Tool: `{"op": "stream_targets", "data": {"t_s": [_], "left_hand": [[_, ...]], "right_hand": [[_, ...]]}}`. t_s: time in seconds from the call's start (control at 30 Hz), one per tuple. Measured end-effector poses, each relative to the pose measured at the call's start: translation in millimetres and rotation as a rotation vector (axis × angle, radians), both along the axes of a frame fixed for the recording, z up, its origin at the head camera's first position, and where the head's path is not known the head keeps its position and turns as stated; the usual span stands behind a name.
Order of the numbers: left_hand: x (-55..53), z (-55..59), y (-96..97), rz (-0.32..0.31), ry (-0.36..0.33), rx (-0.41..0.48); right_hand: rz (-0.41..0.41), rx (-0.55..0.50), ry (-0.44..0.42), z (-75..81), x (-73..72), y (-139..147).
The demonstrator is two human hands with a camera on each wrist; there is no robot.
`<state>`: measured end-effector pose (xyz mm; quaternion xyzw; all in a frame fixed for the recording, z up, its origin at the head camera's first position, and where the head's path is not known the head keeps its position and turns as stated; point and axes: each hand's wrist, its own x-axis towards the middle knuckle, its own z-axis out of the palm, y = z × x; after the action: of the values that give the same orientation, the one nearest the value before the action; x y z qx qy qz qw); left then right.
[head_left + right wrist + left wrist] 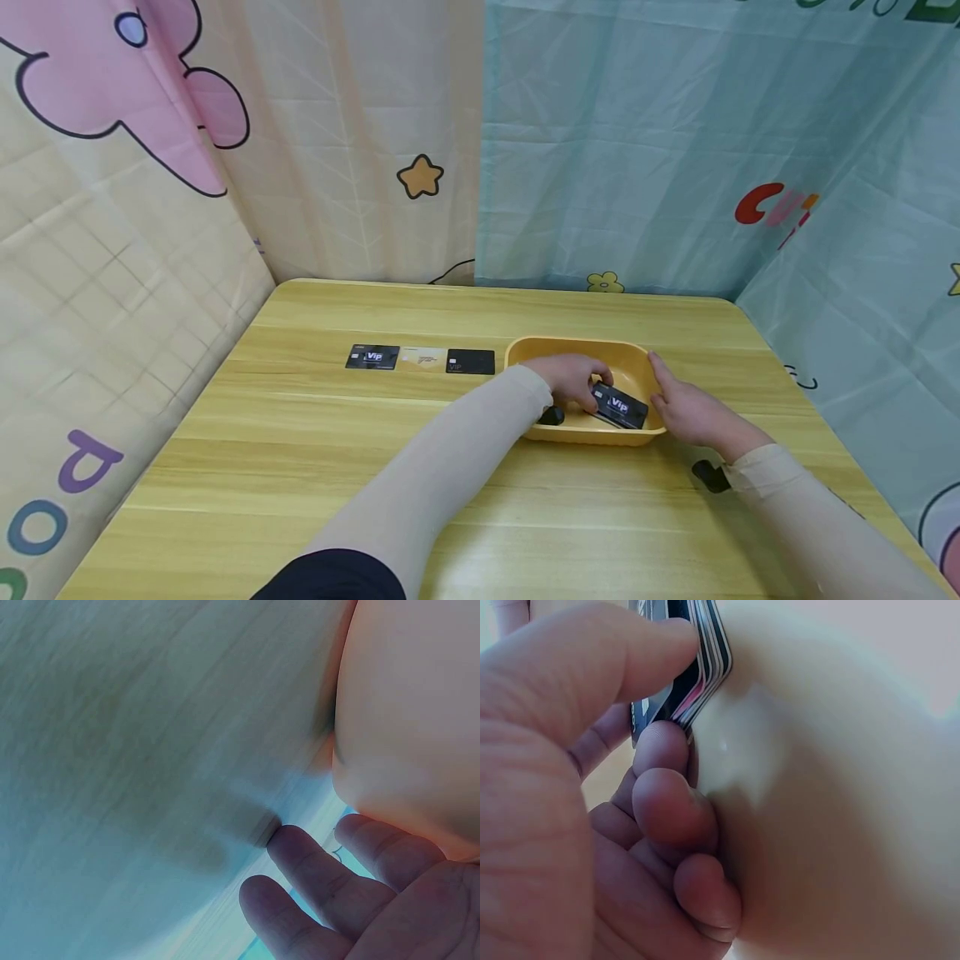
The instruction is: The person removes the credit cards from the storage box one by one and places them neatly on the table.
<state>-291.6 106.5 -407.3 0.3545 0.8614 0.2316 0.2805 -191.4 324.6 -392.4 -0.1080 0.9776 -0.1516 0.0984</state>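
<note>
Pinch on one side, brace on the other

The wood-grain table [225,467] bears your yellow tray [585,437]. Your right hand [693,410] sets extended fingers against the tray's right end, probably to steady it. Your left hand [572,377] reaches inside, thumb and fingers pinching the card stack [622,408] by its edge, likely to keep it together. Left of the tray, a Vip card [372,357], a pale card [423,357] and a black card [470,362] lie in a row, presumably so each shows.
</note>
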Motion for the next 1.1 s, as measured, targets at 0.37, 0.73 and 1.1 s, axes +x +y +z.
{"op": "stream_targets", "data": {"t_s": [0.37,0.73,1.1], "left_hand": [[-1.3,-1.7,1.7,0.011,0.015,0.001],[-3.8,-2.7,1.8,0.012,0.007,0.047],[-7.2,-3.5,1.9,-0.003,0.034,0.113]], "right_hand": [[-0.001,0.003,-0.014,0.6,-1.0,0.5],[0.016,0.001,0.007,0.1,-0.5,0.9],[0.010,0.006,0.027,-2.0,-0.4,1.5]]}}
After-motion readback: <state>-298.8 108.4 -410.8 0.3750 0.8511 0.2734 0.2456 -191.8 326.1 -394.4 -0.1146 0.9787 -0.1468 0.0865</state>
